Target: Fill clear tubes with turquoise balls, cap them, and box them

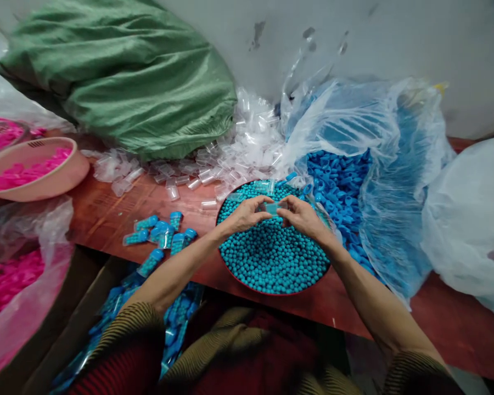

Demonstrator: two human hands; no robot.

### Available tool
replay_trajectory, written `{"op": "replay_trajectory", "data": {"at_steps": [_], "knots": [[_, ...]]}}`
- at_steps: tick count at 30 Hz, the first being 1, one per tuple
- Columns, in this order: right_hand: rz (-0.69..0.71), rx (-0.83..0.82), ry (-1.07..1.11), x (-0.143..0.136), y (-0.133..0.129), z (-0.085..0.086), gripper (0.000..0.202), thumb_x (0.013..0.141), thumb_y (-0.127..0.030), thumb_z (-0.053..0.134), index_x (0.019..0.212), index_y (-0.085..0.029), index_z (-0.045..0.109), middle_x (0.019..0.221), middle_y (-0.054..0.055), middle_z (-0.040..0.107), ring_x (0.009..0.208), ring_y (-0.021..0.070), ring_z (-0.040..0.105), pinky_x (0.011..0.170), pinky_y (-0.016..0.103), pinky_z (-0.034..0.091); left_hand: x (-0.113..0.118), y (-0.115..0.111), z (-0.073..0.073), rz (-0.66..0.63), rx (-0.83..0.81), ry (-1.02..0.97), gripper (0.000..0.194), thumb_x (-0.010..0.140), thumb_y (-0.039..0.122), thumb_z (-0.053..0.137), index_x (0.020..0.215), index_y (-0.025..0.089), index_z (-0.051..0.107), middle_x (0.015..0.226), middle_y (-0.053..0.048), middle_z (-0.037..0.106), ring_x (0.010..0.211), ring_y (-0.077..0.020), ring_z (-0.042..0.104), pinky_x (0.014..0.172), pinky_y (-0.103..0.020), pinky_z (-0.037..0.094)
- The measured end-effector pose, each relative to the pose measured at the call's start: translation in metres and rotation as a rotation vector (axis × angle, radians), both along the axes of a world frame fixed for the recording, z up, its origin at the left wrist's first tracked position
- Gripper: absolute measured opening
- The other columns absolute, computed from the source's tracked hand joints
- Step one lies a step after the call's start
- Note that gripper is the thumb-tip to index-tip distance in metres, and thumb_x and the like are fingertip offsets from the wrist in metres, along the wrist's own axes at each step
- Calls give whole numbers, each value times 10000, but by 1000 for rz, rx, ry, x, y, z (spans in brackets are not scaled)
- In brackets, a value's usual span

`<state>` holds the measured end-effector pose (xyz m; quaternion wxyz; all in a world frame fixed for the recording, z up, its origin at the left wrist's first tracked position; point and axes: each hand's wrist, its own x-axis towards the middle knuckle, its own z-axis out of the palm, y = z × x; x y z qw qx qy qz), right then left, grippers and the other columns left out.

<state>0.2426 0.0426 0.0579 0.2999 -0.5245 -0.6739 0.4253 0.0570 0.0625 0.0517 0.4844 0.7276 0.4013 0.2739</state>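
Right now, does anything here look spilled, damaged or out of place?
Clear tubes lie loose in a jumbled heap on the table, one just left of the basin; they look spilled, though that may be deliberate. Behind, dark patches mark the pale wall, perhaps damage or stains.

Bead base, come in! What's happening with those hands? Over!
Left hand, right hand: pinching one clear tube. Tube over bowl of teal beads. Nothing seen blocking.
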Motion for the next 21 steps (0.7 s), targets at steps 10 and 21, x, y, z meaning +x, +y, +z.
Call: {"op": "replay_trajectory", "data": {"at_steps": [10,21], "knots": [[-116,-295,468,-2,-62,-5,269,745,-394,625,824,-208,447,649,-80,587,320,33,416,367,216,447,-2,-29,6,-41,-371,-292,274,742,330,613,924,142,533,494,87,449,362,-42,377,373,-166,250],[-215,-539,988,-50,-87,-22,435,687,-437,704,992,-217,485,608,-83,580,325,21,373,356,185,473,28,-64,-4,331,-524,-731,404,694,516,665,760,150,508,663,-3,611,637,-128,611,551,-201,443]]}}
